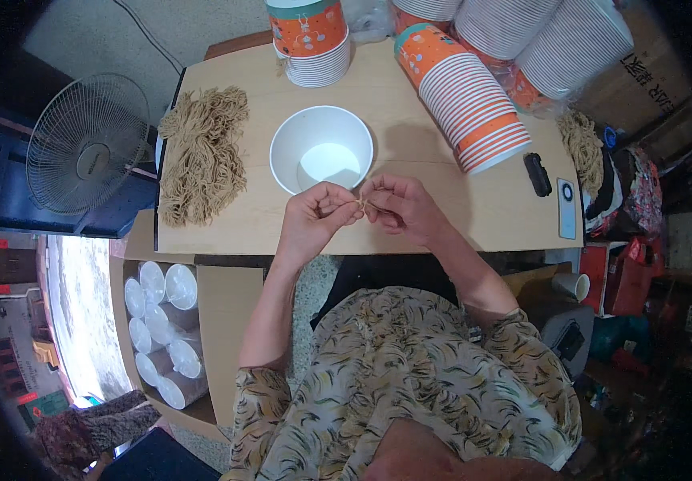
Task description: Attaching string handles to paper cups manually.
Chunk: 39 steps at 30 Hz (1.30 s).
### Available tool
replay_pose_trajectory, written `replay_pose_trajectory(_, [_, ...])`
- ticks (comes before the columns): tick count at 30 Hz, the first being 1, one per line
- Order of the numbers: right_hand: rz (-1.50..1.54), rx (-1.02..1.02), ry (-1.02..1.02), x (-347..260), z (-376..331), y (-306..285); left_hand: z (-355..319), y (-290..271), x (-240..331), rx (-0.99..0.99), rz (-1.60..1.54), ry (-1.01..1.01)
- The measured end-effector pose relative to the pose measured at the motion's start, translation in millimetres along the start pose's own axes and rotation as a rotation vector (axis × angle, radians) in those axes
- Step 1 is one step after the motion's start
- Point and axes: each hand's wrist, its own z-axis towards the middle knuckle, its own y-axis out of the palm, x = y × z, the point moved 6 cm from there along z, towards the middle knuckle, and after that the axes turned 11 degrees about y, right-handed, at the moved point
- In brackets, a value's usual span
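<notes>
Both hands pinch one short piece of tan string (362, 203) between them: my left hand (314, 215) and my right hand (400, 207) have the fingertips pressed together on it. Just beyond the pinch stands a white paper bowl (322, 149), open and upright on the wooden table (442, 216). Farther left of the pinch lies a heap of tan strings (204, 152).
</notes>
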Motion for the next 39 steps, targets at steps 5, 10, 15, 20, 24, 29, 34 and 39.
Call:
replay_pose_trajectory(5, [-0.127, 0.078, -0.052, -8, -3, 2, 1, 2, 4, -0.006, 0.021, 0.008])
replay_pose_trajectory(10, [-0.323, 0.140, -0.094, -15, -5, 6, 1, 3, 2, -0.008, 0.005, -0.005])
replay_pose_trajectory(15, [-0.177, 0.110, -0.095, -10, -3, -1, 2, 3, 2, -0.026, 0.018, -0.009])
replay_pose_trajectory(20, [-0.155, 0.140, -0.068, -3, 0, -3, 2, 1, -1, -0.031, 0.008, -0.043])
replay_pose_trajectory(24, [-0.166, 0.152, -0.068, -3, -1, -2, 3, 4, 2, -0.032, -0.002, -0.022])
replay_pose_trajectory(29, [-0.180, 0.153, -0.069, -6, -2, 3, 4, 9, 7, -0.067, 0.007, 0.069])
replay_pose_trajectory(34, [-0.190, 0.159, -0.062, -5, -1, 3, 5, 6, 0, -0.029, -0.001, 0.074])
replay_pose_trajectory(39, [-0.196, 0.165, -0.075, -7, -3, 3, 5, 4, -1, -0.012, -0.007, 0.058])
